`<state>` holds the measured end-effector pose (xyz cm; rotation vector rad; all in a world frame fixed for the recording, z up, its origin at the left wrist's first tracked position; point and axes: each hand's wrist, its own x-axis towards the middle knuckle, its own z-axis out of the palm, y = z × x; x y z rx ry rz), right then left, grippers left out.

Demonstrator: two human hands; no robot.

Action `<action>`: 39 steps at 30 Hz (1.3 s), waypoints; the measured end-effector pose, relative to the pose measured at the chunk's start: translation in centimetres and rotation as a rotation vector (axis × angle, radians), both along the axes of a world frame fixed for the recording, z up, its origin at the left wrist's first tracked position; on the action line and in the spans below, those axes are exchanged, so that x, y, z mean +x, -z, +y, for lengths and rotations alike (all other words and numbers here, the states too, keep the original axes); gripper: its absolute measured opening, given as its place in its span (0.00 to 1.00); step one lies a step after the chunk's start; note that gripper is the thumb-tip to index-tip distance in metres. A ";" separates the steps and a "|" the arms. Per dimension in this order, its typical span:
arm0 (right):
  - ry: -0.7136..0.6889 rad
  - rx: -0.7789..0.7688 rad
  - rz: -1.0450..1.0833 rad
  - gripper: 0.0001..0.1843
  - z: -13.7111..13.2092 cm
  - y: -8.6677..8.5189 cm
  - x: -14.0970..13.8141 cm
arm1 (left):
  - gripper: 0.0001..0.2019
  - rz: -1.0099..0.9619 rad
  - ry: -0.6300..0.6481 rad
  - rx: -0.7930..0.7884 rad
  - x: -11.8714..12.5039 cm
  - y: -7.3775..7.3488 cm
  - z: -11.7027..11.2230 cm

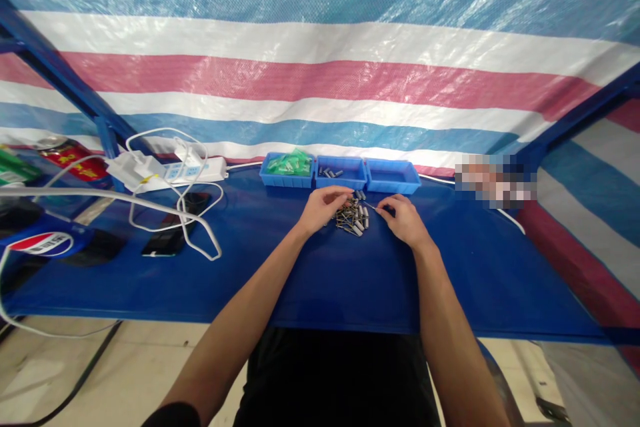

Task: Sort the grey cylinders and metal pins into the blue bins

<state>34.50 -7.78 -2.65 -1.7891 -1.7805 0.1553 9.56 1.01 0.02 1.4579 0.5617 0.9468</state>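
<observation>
A small pile of thin dark and brassy screw-like pieces lies on the blue table, mixed with short grey cylinders. My left hand rests at the pile's left side, its thumb and forefinger pressed together over the far edge. Whatever those fingertips hold, if anything, is too small to make out. To the right of the pile, my right hand pinches one end of a thin metal pin, which points left toward the pile. More grey cylinders lie just beyond, between both hands.
Behind the pile stand three joined blue bins: one with green plastic packets, a middle bin with several grey cylinders, and a right bin. At left are a power strip, tangled white cables, a phone, a cola bottle and cans.
</observation>
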 end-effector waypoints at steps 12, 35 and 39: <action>0.034 0.031 0.081 0.07 -0.3 -0.6 -0.3 | 0.15 0.020 -0.012 0.027 0.2 0.6 0.2; -0.054 0.118 0.846 0.16 0.4 -1.8 -3.6 | 0.17 0.050 -0.030 0.089 0.1 0.1 -0.5; -0.129 0.084 0.933 0.16 0.3 -2.6 -4.9 | 0.18 0.060 0.016 0.149 0.2 -0.1 -0.9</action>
